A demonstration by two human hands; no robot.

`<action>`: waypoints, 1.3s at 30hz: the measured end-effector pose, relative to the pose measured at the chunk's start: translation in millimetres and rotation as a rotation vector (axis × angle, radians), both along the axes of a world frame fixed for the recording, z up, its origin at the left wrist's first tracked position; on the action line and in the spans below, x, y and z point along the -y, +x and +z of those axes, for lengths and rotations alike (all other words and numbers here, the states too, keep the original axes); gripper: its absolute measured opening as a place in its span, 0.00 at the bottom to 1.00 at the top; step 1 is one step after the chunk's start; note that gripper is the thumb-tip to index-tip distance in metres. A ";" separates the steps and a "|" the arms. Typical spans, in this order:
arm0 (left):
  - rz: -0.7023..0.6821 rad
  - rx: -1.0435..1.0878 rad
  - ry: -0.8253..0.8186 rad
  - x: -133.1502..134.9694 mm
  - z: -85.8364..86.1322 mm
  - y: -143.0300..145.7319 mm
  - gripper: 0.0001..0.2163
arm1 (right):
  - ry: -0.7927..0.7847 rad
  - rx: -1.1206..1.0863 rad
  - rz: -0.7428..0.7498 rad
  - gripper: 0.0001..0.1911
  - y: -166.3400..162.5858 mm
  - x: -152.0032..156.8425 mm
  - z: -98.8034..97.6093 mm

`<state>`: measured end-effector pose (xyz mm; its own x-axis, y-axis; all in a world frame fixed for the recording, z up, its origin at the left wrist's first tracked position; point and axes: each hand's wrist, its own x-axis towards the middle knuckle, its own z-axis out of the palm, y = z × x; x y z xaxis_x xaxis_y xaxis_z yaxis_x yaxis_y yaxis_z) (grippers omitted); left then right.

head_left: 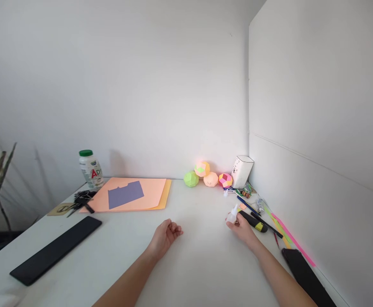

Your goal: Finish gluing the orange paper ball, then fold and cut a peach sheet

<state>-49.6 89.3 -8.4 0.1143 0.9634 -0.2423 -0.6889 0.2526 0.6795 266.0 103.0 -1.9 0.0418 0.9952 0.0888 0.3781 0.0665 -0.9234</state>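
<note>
From where I stand, the white bottle [91, 171] carries a big red "A", followed by what looks like a "D"; its smaller print is too tiny to read, as are the white box's [241, 171] dark marks.

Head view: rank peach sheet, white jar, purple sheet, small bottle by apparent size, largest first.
1. Peach sheet
2. White jar and purple sheet: too alike to rank
3. Small bottle, partly covered by the right hand
</note>
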 end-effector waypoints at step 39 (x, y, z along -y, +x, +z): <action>0.243 -0.498 0.154 -11.3 -6.1 -8.8 0.18 | 0.467 1.038 0.046 0.26 19.4 16.5 -59.4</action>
<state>-58.5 100.6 -14.5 -0.2070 0.9762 -0.0651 -0.3022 -0.0005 0.9533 285.4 86.5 -61.3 -0.3037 0.8545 0.4213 0.9336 0.3552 -0.0476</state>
